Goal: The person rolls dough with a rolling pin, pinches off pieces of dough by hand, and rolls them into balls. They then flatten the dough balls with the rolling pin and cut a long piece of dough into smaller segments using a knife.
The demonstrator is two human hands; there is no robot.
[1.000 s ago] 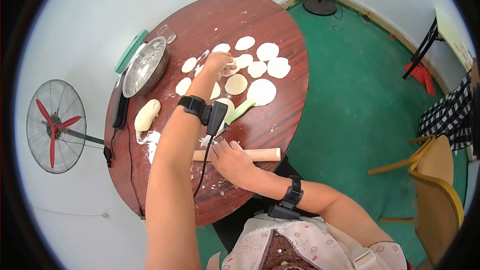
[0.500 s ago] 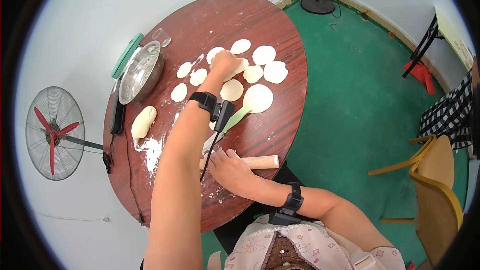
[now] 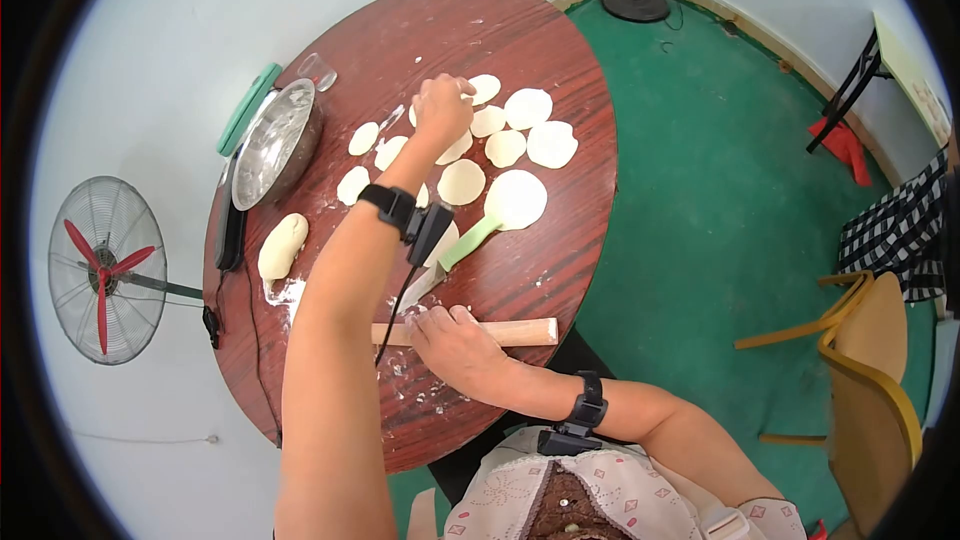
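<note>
My left hand (image 3: 442, 112) is stretched across the table over the dough wrappers. Its fingers are curled by the edge of a round wrapper (image 3: 486, 90); whether they pinch anything is hidden. My right hand (image 3: 455, 348) is closed over the wooden rolling pin (image 3: 525, 332), near the table's front edge. Several flat wrappers lie spread around my left hand, among them a large one (image 3: 520, 198). A knife with a green handle (image 3: 470, 245) lies between my hands, its handle end at that large wrapper. A thick dough roll (image 3: 283, 246) rests left of my left forearm.
On the round red-brown table (image 3: 540, 275), a steel bowl (image 3: 290, 155) leans at the left edge by a green lid (image 3: 250, 105). A clear cup (image 3: 318, 72) is behind it. Loose flour (image 3: 287, 298) lies near the dough roll. A fan (image 3: 105, 270) stands left, a chair (image 3: 870, 370) right.
My left hand has shifted slightly away and to the left, uncovering more of the wrappers beneath it. My right hand stays on the rolling pin, which shows more on its left side.
</note>
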